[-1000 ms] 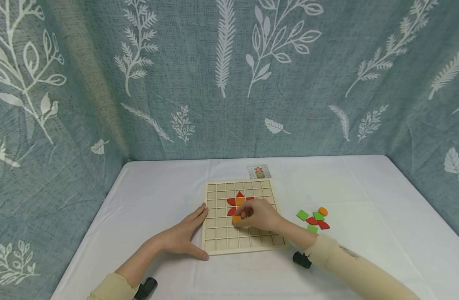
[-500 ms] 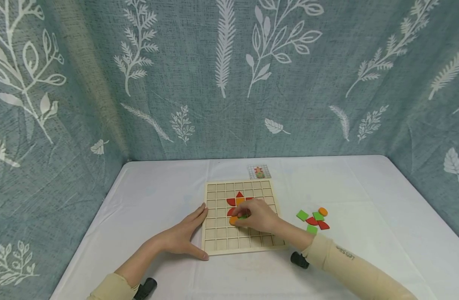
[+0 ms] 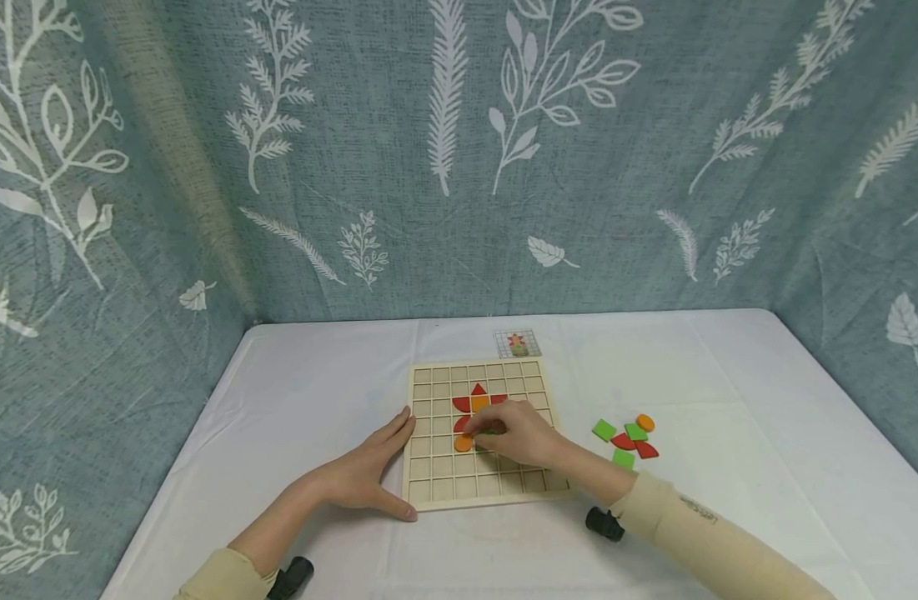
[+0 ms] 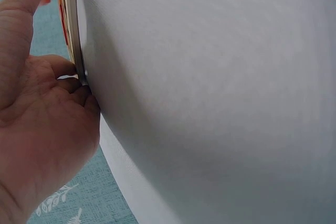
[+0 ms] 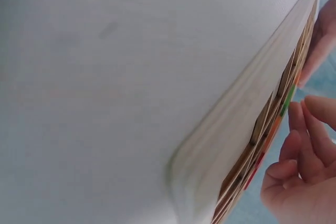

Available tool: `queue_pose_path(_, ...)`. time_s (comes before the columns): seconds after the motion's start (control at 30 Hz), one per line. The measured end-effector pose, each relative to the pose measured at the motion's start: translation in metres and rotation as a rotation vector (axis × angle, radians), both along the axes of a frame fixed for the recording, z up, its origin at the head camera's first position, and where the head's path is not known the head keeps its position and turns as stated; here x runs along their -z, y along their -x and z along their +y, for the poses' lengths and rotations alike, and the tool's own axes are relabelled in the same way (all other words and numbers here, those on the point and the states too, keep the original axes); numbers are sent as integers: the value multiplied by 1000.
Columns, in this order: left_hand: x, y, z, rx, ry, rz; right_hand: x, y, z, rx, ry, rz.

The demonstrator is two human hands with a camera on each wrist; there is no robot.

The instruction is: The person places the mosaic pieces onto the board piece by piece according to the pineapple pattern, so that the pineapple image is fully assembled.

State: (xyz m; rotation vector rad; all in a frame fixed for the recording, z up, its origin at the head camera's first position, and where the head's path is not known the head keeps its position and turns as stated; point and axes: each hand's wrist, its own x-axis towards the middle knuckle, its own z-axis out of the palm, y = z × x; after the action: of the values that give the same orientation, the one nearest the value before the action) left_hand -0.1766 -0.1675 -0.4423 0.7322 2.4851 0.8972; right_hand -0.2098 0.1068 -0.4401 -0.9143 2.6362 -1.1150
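Observation:
A wooden grid board (image 3: 489,502) lies on the white table. My left hand (image 3: 364,475) braces it at the left side, extended fingers along the edge and thumb by the near left corner. Over the board's middle, my right hand (image 3: 520,432) has curled fingers, thumb and index fingertips close together. Just left of those fingertips an orange disc (image 3: 464,443) lies in a cell. Red pieces (image 3: 462,404) surround an orange square (image 3: 479,404) above. In the right wrist view a green piece (image 5: 287,99) lies right by the fingertips; whether they grip it is unclear.
Right of the board lie loose green (image 3: 604,430) and red pieces (image 3: 646,449) with another orange disc (image 3: 645,422). A small pattern card (image 3: 517,343) lies behind the board. Dark wrist-camera parts (image 3: 604,523) sit below the right wrist. A patterned blue-green curtain (image 3: 398,167) surrounds the table.
The orange disc has shifted slightly left and toward me, and now lies in a cell. My right fingertips have drawn a little right, away from it. My left hand has stayed in place.

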Motion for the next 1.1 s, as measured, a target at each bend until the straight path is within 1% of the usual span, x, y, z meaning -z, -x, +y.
queue_pose_path(0.1,1,0,0,-4,-1,1,0,0,8,24,21,-20)
queue_pose_path(0.27,3,0,0,-4,1,-4,1,-1,31,100,47,-71)
queue_pose_path(0.53,3,0,-1,-1,-3,-4,4,-4,73,228,45,-70)
queue_pose_path(0.7,5,0,-1,5,-9,9,3,-6,100,290,16,-67)
queue_pose_path(0.87,6,0,-1,4,-1,4,0,-9,127,320,-18,-93)
queue_pose_path(1.0,6,0,-1,0,3,0,-1,-12,143,343,-47,-82)
queue_pose_path(1.1,6,1,-1,1,-1,2,-1,-12,151,361,-83,-57)
